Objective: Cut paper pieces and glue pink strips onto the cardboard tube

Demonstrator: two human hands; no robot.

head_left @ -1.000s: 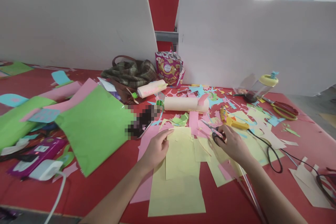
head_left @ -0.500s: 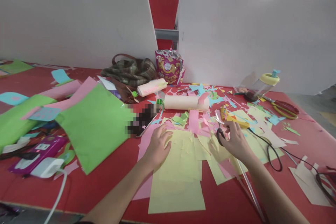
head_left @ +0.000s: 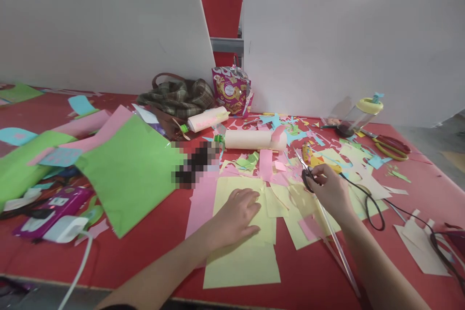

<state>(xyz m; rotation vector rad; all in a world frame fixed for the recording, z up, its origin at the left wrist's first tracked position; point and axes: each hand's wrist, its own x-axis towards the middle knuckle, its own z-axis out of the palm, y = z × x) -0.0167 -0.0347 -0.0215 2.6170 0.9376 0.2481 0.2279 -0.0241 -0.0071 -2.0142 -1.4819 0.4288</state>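
My left hand (head_left: 238, 215) lies over the yellow paper (head_left: 241, 269), fingers stretched toward the right and a little apart. Small scissors (head_left: 306, 173) with black handles are in my right hand (head_left: 332, 191), their blades together and pointing away from me. Beneath that hand are more yellow sheets and a pink scrap (head_left: 311, 228). Beyond both hands, a paper-wrapped bottle (head_left: 254, 139) with a green cap lies on its side. A yellow glue gun (head_left: 316, 157) rests just past my right hand, partly hidden by it.
Green sheets (head_left: 127, 174) and a purple power strip (head_left: 54, 210) with a white charger occupy the left. A plaid bag (head_left: 178, 97) and snack bag (head_left: 232, 89) stand at the back. Large scissors (head_left: 390, 147) and a clear jar (head_left: 358, 118) are at right. A clear stick (head_left: 337, 247) lies near my right forearm.
My left hand has moved right and nearer to me, onto the yellow paper. The scissors in my right hand have gone from spread blades to closed ones.
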